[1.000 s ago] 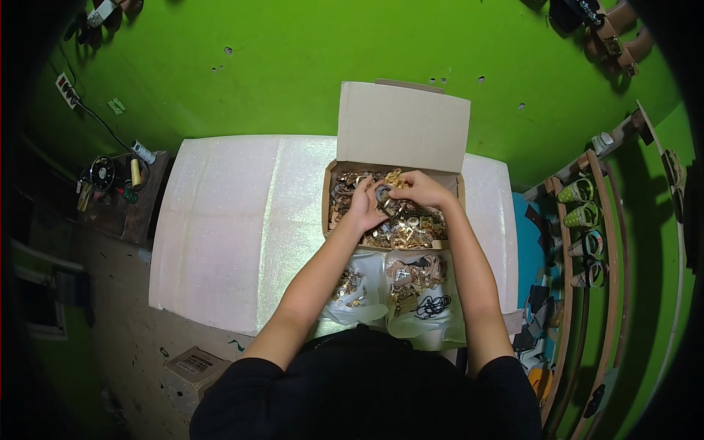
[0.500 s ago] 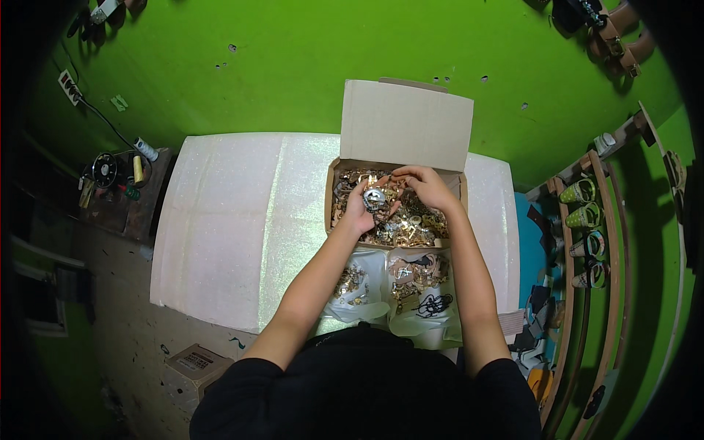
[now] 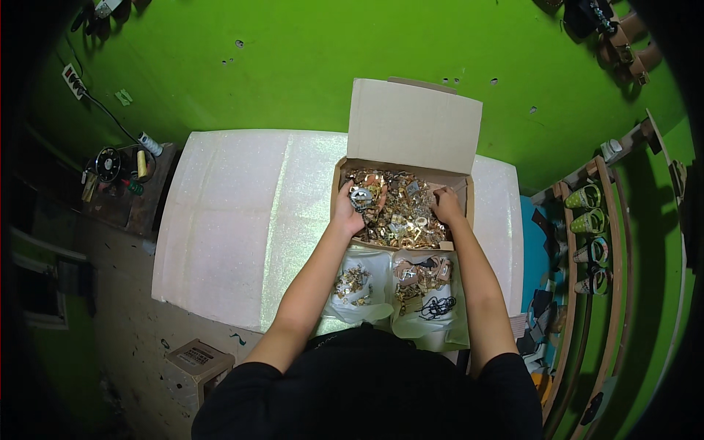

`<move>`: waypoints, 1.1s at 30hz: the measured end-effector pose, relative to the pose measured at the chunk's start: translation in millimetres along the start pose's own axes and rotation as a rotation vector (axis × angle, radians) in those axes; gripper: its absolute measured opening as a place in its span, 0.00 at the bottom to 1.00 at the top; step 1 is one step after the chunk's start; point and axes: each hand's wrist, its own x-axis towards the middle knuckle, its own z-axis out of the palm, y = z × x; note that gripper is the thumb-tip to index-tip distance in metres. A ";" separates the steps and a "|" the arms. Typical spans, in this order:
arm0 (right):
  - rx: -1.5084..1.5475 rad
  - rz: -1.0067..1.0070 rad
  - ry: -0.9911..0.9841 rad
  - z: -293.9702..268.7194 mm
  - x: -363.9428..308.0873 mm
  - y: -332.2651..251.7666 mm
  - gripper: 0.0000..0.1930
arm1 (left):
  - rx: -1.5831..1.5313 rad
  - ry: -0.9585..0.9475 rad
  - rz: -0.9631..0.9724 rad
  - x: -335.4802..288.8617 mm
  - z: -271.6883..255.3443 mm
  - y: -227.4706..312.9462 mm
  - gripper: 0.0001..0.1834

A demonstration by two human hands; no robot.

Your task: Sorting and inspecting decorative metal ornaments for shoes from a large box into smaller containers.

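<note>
An open cardboard box (image 3: 415, 117) with its lid raised stands on the table, full of mixed gold and silver metal fittings (image 3: 403, 220) such as buckles and trims. Over its left side my left hand (image 3: 347, 213) is cupped round a silver buckle (image 3: 360, 196) and other small pieces I cannot tell apart. At the right side of the box, my right hand (image 3: 449, 207) reaches down to the fittings with its fingers bent together; whatever lies between the fingertips is hidden.
Before the box are two clear plastic tubs: the left tub (image 3: 375, 311) holds small metal pieces, the right tub (image 3: 459, 308) fittings and a black cord. A pale glittery sheet (image 3: 220, 220) covers the table. Sandals hang on a wooden rack (image 3: 612, 271) at right; a carton (image 3: 196, 359) sits lower left.
My hands have moved apart. The right one has left the left hand's side and gone down to the right part of the box; the left has shifted left with the silver buckle.
</note>
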 end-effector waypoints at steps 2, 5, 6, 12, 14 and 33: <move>-0.018 0.030 0.024 -2.1 -6.2 -14.2 0.18 | 0.021 0.034 0.019 -1.0 -0.1 -2.3 0.25; 0.018 0.082 0.019 -7.1 -8.6 -30.0 0.14 | 0.036 0.047 0.029 -1.6 1.4 -2.5 0.24; 0.071 0.110 -0.008 -9.5 -8.2 -32.1 0.12 | 0.034 0.048 0.029 -2.6 2.6 -2.9 0.24; 0.119 -0.051 -0.168 5.7 5.9 -15.1 0.12 | 0.087 0.047 0.035 -0.3 5.5 -6.8 0.24; 0.100 -0.081 -0.158 6.2 4.6 -20.4 0.14 | 0.102 0.051 0.039 -1.2 4.2 -5.5 0.24; 0.787 0.196 -0.295 -18.8 6.4 -13.3 0.05 | 0.096 -0.098 0.000 3.3 -1.4 -8.6 0.22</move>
